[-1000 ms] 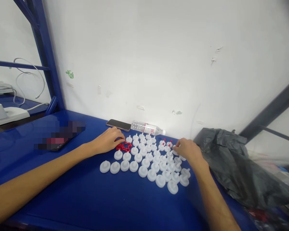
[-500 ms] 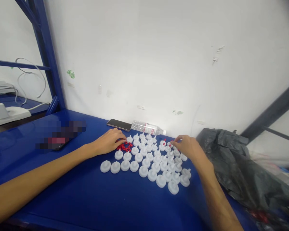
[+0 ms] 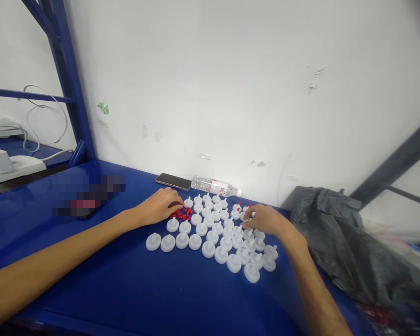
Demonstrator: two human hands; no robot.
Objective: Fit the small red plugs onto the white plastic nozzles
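Several white round plastic caps with short stems stand in rows on the blue table. A small pile of red plastic bits lies at the rows' far left. My left hand rests beside that pile, fingers curled down onto it; what they hold is hidden. My right hand hovers over the caps at the far right, its fingertips pinched together just above a cap. A few caps near it carry red tips.
A phone and a lying water bottle sit against the white wall. A crumpled black plastic bag fills the right side. Another dark device lies at the left, beside a blue rack post.
My right hand has drawn back from the far caps and moved slightly left and nearer, down onto the rows. My left hand has stayed at the red pile.
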